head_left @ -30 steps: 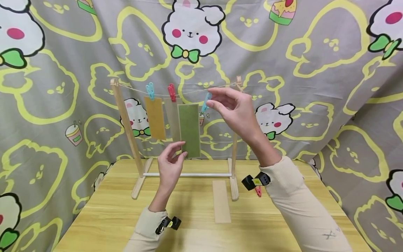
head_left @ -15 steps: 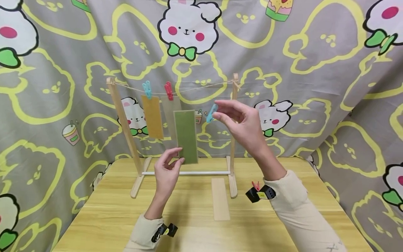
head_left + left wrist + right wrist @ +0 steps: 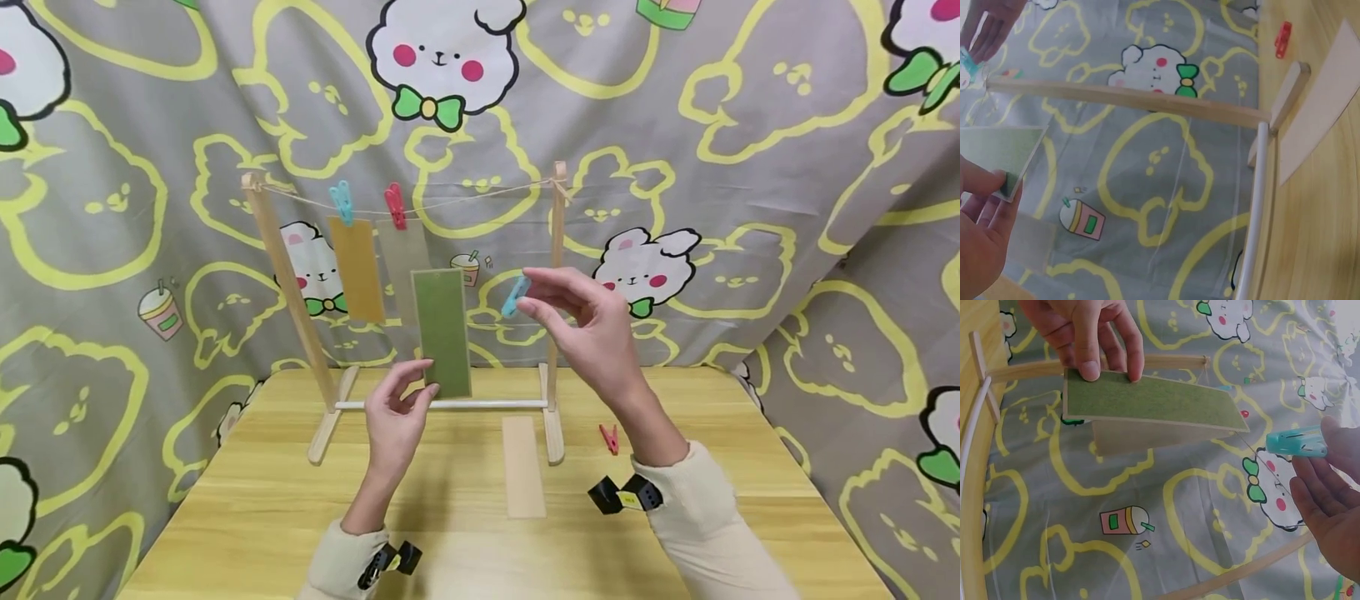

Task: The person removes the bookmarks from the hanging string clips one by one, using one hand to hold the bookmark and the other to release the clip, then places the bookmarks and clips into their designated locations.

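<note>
My left hand [image 3: 393, 421] pinches a green rectangular card [image 3: 441, 333] near its lower left edge, thumb in front in the left wrist view. The card stands upright below the string [image 3: 480, 198], apart from it. To its right, my right hand [image 3: 592, 337] pinches a light blue clothespin [image 3: 515, 297] between thumb and fingertips, touching neither card nor string. A yellow-brown card [image 3: 357, 271] hangs from the string under another blue clothespin [image 3: 341, 202]. Beside it a red clothespin [image 3: 395, 206] holds a greyish card [image 3: 397, 250], partly hidden behind the green one.
A wooden stand carries the string between its left post [image 3: 288, 292] and right post [image 3: 557, 250], with a white bar [image 3: 487, 404] low between them. On the wooden table [image 3: 240, 508] lie a pale beige card [image 3: 522, 467] and a red clothespin [image 3: 610, 439]. A patterned curtain [image 3: 637, 108] hangs behind.
Both hands have come down, away from the string. The right hand with the blue clothespin has dropped most and moved off to the right of the green card, which is also lower.
</note>
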Tool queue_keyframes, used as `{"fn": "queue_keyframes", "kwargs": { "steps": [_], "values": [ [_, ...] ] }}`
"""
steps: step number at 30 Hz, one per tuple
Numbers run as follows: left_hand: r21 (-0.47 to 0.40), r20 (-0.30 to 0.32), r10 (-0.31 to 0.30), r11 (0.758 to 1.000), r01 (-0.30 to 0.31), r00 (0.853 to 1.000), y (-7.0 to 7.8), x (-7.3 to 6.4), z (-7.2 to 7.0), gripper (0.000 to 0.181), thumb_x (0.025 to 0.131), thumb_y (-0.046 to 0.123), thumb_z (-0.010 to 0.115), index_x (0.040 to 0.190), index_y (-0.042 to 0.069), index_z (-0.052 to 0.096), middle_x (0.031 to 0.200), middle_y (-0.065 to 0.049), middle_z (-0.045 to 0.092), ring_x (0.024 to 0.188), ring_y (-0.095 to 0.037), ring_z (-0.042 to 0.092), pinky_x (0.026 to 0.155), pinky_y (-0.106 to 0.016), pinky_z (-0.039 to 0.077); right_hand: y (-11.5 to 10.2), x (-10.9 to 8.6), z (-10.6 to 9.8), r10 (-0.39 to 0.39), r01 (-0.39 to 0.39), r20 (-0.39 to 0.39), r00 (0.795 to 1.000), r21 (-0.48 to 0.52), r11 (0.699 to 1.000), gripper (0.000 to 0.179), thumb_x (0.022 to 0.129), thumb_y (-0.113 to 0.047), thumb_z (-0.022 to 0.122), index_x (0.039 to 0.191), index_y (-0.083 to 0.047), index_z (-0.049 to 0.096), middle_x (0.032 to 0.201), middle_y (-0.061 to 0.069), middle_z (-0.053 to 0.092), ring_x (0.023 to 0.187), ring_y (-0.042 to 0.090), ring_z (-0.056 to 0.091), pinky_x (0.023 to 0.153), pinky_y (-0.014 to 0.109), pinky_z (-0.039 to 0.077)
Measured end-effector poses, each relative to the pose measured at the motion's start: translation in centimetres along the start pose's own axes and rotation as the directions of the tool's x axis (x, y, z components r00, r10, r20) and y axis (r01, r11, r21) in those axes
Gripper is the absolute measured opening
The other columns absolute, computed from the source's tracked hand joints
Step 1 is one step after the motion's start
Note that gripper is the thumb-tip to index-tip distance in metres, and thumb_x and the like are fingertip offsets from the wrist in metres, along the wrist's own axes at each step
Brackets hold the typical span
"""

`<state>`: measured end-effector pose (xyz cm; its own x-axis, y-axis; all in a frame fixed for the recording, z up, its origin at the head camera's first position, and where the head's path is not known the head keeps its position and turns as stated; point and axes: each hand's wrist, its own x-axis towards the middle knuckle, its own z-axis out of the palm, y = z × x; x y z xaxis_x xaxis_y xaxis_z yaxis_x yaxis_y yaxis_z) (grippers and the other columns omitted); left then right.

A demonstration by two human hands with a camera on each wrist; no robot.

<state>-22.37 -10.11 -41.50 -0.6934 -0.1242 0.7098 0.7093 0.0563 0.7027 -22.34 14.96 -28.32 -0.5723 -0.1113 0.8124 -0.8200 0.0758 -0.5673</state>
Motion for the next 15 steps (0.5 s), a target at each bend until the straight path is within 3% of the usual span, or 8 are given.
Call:
{"fn": "queue_keyframes", "kwargs": {
  "steps": [7, 15],
  "values": [
    [-0.005, -0.002, 0.013, 1.000, -0.013, 1.000, 0.2, -0.4, 0.1, 0.034, 0.084, -0.022, 0.070, 0.115, -0.008, 0.069, 0.112, -0.020, 0.066, 0.101, -0.014, 0.064, 0.080, -0.024, 0.061, -0.3, -1.9, -0.6, -0.011, 0.010, -0.039, 0.999, -0.011, 1.000, 0.038, 0.085, 0.015, 0.075, 0.120, 0.003, 0.072, 0.107, 0.013, 0.072, 0.097, 0.022, 0.070, 0.093, 0.033, 0.058],
    [-0.013, 0.004, 0.021, 1.000, -0.021, 1.000, 0.1, -1.2, 0.2, 0.036, 0.082, -0.025, 0.069, 0.115, -0.011, 0.067, 0.111, -0.024, 0.065, 0.100, -0.011, 0.064, 0.080, -0.026, 0.061, -0.3, -4.3, -1.8, 0.027, -0.027, -0.082, 0.996, 0.001, 1.000, 0.039, 0.084, 0.017, 0.074, 0.121, 0.005, 0.071, 0.111, 0.020, 0.071, 0.100, 0.025, 0.070, 0.092, 0.032, 0.058]
  ]
}}
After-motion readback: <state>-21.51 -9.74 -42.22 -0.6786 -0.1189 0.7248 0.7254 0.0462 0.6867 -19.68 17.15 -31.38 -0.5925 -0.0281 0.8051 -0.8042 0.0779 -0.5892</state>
